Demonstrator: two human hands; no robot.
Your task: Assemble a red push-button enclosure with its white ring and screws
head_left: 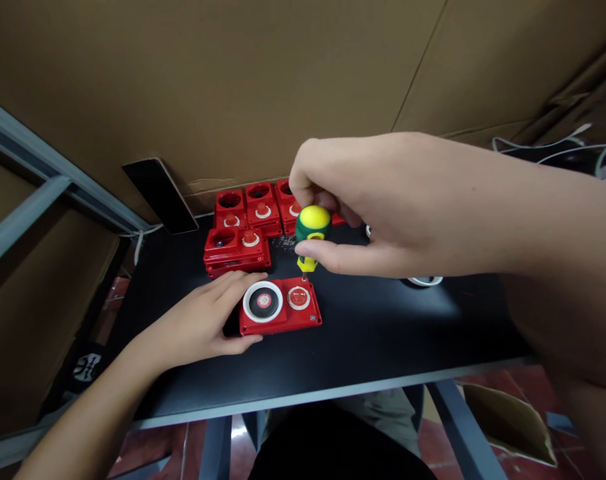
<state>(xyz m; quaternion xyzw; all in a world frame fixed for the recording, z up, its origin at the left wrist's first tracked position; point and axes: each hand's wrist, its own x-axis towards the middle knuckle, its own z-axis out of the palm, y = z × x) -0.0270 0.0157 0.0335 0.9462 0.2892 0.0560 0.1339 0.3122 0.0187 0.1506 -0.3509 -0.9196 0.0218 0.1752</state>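
On the black table lies a red alarm box (pixel 297 320) with a white-ringed black disc at its left and a red lens at its right. My left hand (pixel 217 310) grips the box's left end, thumb at the front and fingers behind. My right hand (pixel 363 207) is closed around the handle of a stubby yellow-and-green screwdriver (pixel 313 230). The screwdriver stands nearly upright, its tip at the screw in the box's back right corner. Some of the right fingers are hidden behind the handle.
Several red housings (pixel 263 210) stand stacked at the table's back, with more stacked nearer (pixel 237 250). Small debris (pixel 284 243) lies beside them. A phone (pixel 160 195) leans against the cardboard wall (pixel 263 87). White rings (pixel 425 281) lie under my right forearm. Cables (pixel 547 143) are at right.
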